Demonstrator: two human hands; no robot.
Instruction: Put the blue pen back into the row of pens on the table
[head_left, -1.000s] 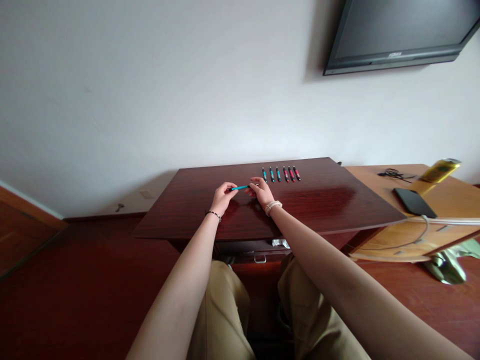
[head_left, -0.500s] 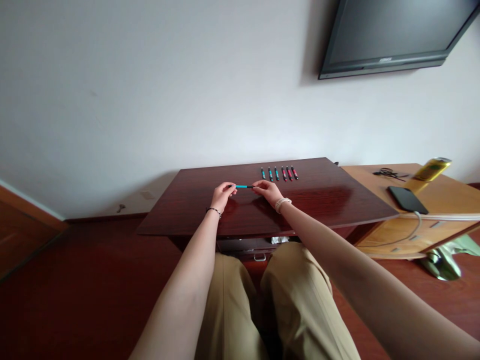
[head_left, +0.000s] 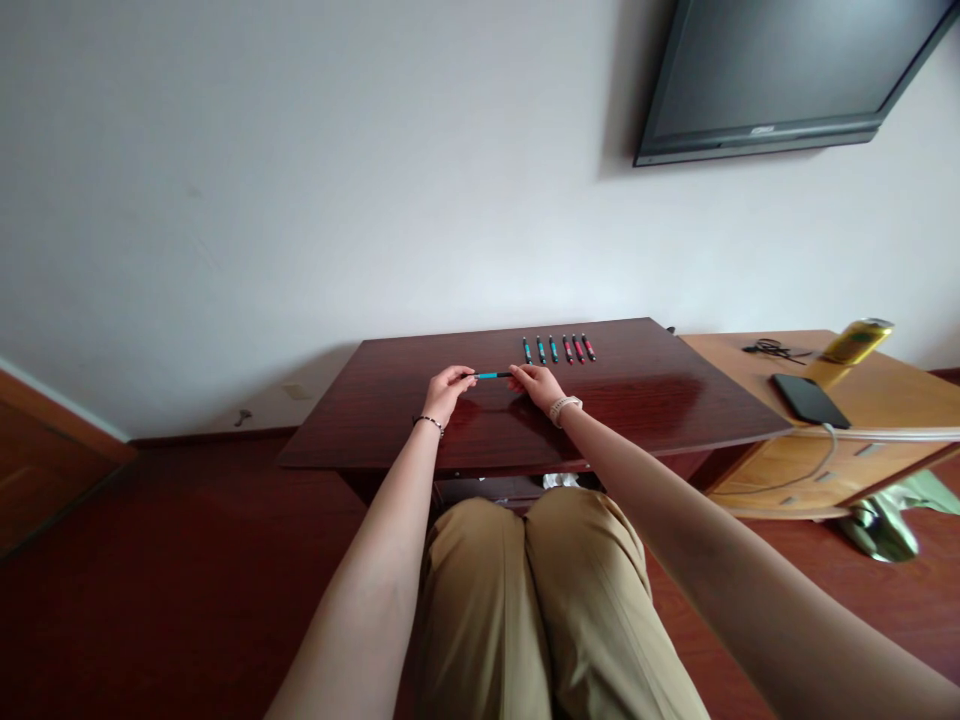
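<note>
Turquoise and black, the pen spans the gap between the two hands, level or nearly so, above the near-middle part of the table. Its left end is pinched in the fingers of the left hand, thumb and fingertips closed narrow; the right hand grips the dark other end in much the same way. It looks like plastic, so I judge it light, stiff and hard to break, though a smooth, round barrel could roll or twist between the fingertips. The coloured middle, bare between the hands, seems the best place for a single-hand hold, near the balance point. Three blue pens and three red pens lie side by side beyond the right hand. Both ends of the held pen are covered by fingers, so its tip, clip or button cannot be made out, nor can any lettering. Whether it touches the table is hard to tell. The TV is cut off by the frame.
</note>
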